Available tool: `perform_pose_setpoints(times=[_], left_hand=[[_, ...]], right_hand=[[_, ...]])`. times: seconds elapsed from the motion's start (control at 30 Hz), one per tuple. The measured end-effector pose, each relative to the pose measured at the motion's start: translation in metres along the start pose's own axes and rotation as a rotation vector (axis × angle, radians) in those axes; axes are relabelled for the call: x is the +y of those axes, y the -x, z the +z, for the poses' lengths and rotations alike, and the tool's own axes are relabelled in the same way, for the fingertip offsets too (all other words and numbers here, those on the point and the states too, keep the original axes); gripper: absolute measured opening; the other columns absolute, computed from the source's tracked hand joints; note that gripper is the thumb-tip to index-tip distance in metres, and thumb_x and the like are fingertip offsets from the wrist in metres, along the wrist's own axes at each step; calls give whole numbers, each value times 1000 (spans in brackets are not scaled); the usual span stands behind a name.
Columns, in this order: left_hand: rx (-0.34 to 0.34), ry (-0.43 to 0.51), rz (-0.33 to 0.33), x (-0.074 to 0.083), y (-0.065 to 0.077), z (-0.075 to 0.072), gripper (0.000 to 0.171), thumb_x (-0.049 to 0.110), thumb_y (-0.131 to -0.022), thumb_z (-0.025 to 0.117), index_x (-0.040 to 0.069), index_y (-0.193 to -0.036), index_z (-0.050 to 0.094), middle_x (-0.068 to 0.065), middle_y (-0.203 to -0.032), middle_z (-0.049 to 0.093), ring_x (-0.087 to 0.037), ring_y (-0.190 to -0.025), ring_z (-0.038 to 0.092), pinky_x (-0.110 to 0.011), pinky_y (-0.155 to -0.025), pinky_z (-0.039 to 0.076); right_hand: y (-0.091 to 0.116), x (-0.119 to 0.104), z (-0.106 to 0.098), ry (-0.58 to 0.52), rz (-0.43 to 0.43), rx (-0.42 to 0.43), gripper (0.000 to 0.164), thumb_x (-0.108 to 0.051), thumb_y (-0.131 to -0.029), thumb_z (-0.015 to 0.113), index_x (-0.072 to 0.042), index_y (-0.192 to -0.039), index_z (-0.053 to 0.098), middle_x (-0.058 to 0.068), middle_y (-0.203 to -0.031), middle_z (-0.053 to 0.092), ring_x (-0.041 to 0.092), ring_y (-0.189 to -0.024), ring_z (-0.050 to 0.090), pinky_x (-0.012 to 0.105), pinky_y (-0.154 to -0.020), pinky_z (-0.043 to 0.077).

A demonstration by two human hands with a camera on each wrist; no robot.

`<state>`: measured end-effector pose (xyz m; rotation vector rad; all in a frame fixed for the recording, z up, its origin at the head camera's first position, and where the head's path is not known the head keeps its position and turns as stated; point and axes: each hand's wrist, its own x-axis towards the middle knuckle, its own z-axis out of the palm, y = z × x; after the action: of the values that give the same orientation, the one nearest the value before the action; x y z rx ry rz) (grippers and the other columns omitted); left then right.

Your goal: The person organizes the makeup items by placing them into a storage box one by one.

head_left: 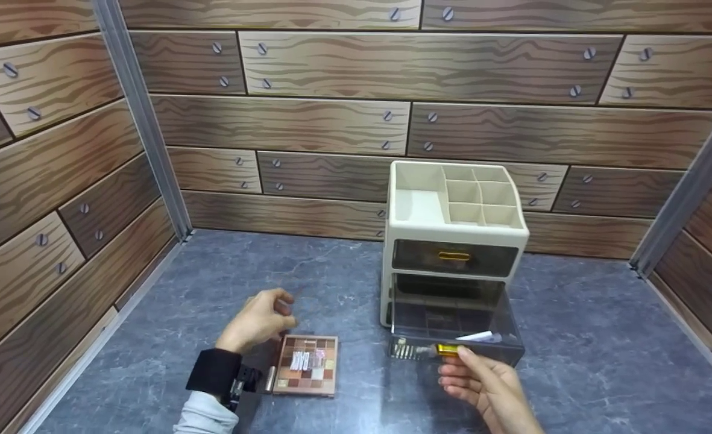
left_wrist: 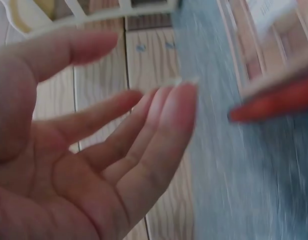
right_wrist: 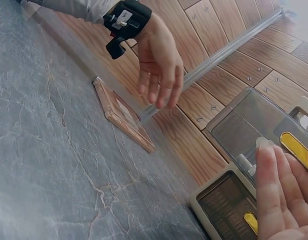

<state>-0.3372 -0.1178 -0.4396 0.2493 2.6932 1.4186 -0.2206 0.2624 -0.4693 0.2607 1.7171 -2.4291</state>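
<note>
My right hand pinches the gold drawer handle with its thumb on top. The clear smoky drawer stands pulled out of a cream makeup organizer, with a white tube lying in it. My left hand hovers over the table just beyond the eyeshadow palette, its fingers loosely bent and holding nothing, as the left wrist view also shows. Beside the palette's left edge lies a slim tube, reddish in the left wrist view.
The organizer's top has several open compartments. Its upper drawer is closed, and a lower drawer shows in the right wrist view. Wood-patterned walls bound the grey marbled table at the back and sides.
</note>
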Motion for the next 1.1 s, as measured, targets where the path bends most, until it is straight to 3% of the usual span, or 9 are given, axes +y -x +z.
perform_pose_setpoints(times=[0.17, 0.43, 0.73, 1.1], left_hand=[[-63, -109, -17, -7, 1, -8, 45, 1, -80, 82, -3, -121, 65, -16, -101, 68, -29, -72, 68, -40, -61, 63], [-72, -254, -96, -21, 2, -9, 42, 0, -76, 82, -1, -114, 64, -11, -94, 63, -23, -71, 64, -34, -60, 58], [-41, -363, -90, -32, 1, -7, 37, 1, -68, 83, 3, -99, 63, -10, -91, 64, -27, -84, 61, -43, -76, 56], [-8, -345, -137, -36, 1, -1, 31, 0, -69, 83, 6, -81, 55, -10, -80, 59, -24, -67, 61, -31, -52, 57]], right_hand=[[0, 1, -1, -2, -12, 6, 32, -23, -111, 53, -7, -101, 78, 4, -88, 78, 14, -82, 77, 28, -79, 64], [-1, 3, -1, -21, 13, 4, 33, -22, -111, 52, -7, -97, 78, 4, -87, 78, 14, -81, 77, 27, -79, 64], [-2, 3, -2, -11, -6, -30, 32, -22, -111, 52, -8, -100, 78, 3, -89, 78, 13, -82, 77, 27, -80, 64], [-1, 2, -2, -14, 5, -15, 31, -23, -111, 53, -7, -101, 78, 4, -88, 78, 14, -82, 77, 27, -80, 64]])
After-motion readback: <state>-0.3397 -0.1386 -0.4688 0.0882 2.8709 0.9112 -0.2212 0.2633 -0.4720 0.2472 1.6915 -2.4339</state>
